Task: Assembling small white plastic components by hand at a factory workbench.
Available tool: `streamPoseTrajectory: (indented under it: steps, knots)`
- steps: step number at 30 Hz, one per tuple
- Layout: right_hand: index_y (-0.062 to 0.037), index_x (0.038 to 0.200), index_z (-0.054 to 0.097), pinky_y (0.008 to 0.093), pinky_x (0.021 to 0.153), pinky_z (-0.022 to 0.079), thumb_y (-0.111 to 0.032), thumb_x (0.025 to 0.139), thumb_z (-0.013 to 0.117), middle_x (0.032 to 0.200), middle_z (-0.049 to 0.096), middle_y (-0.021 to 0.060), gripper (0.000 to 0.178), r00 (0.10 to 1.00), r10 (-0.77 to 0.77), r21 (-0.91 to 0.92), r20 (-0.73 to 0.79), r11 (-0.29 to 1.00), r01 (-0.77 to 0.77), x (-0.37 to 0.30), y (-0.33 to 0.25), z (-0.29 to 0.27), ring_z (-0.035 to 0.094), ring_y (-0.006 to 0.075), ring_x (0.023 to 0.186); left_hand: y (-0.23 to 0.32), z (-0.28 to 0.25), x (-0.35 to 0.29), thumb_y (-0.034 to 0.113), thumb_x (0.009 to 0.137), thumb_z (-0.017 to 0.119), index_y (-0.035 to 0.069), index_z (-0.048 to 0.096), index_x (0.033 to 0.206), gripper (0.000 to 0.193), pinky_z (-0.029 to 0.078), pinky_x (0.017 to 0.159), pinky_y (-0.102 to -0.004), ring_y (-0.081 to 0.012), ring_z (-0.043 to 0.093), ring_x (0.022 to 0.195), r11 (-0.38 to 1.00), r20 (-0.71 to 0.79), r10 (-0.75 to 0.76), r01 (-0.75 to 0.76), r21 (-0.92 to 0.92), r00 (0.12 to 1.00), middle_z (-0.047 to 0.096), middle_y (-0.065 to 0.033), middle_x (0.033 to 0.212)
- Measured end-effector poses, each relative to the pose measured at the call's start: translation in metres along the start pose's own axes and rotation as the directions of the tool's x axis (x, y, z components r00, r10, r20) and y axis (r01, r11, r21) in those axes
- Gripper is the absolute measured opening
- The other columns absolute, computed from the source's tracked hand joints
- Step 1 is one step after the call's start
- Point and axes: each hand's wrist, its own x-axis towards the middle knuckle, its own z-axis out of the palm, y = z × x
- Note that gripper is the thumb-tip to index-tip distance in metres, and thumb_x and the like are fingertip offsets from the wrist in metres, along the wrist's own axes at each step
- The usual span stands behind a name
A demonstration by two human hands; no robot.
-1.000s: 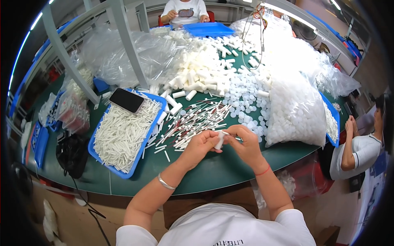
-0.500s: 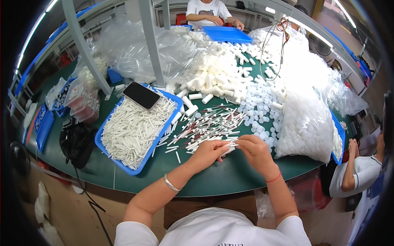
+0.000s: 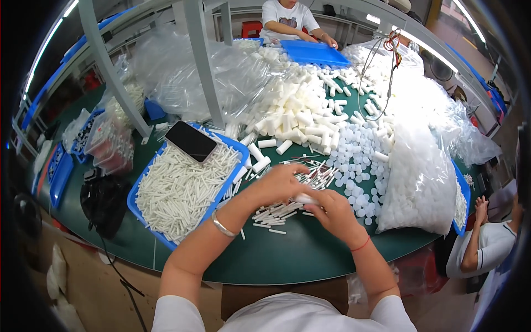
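Observation:
My right hand [image 3: 335, 214] is closed on a short white cylinder [image 3: 305, 199], held level above the table by thumb and fingers. My left hand [image 3: 281, 181] reaches over a loose pile of thin white sticks with dark red lengths [image 3: 321, 176], its fingers apart and slightly blurred. No object shows in it, though its underside is hidden. Part of the pile lies behind my hands. Thick white foam-like cylinders [image 3: 287, 119] are heaped beyond, and small translucent round caps [image 3: 357, 166] spread to the right.
Left of my hands, a blue tray [image 3: 243, 156] of short white sticks carries a black phone [image 3: 191, 141]. A large clear bag [image 3: 417, 193] of white pieces stands at right. Metal posts [image 3: 206, 66] rise from the table. Across it, a person handles a blue tray [image 3: 314, 53]; another sits at far right.
My left hand has let go of the white cylinder and moved forward over the sticks. The right hand keeps the cylinder. The whole view has shifted slightly.

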Motion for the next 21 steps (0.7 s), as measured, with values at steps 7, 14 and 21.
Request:
streamPoseTrajectory:
  steps: [7, 14, 21]
  knots:
    - [-0.0032, 0.105, 0.067, 0.0283, 0.053, 0.047, -0.011, 0.084, 0.071, 0.077, 0.062, 0.0098, 0.022, 0.969, 0.234, 0.081, -0.077, 0.970, -0.228, -0.003, 0.011, -0.001, 0.058, 0.0191, 0.059, -0.037, -0.104, 0.106, 0.016, 0.078, 0.066, 0.009, 0.069, 0.104, 0.027, 0.045, 0.089, -0.0400, -0.0316, 0.055, 0.103, 0.458, -0.397, 0.569, 0.123, 0.880, 0.720, 0.065, -0.0118, 0.100]
    - [-0.0014, 0.111, 0.066, 0.0268, 0.055, 0.048, -0.010, 0.089, 0.066, 0.084, 0.065, 0.0106, 0.023, 0.950, 0.286, 0.215, -0.126, 0.943, -0.255, -0.004, 0.015, 0.000, 0.060, 0.0166, 0.065, -0.044, -0.117, 0.111, 0.024, 0.083, 0.065, 0.006, 0.070, 0.093, 0.021, 0.047, 0.082, -0.0421, -0.0338, 0.059, 0.093, 0.633, -0.457, 0.534, 0.022, 0.774, 0.711, 0.063, -0.0143, 0.095]
    - [-0.0007, 0.118, 0.065, 0.0181, 0.060, 0.041, -0.015, 0.094, 0.062, 0.090, 0.064, 0.0000, 0.029, 0.851, 0.516, 0.496, -0.100, 0.767, -0.407, -0.010, 0.026, -0.004, 0.050, 0.0029, 0.071, -0.022, -0.040, 0.042, 0.030, 0.093, 0.061, 0.003, 0.064, 0.105, 0.030, 0.048, 0.076, -0.0353, -0.0276, 0.062, 0.085, 0.832, -0.446, 0.533, -0.351, 0.429, 0.719, 0.064, -0.0147, 0.096]
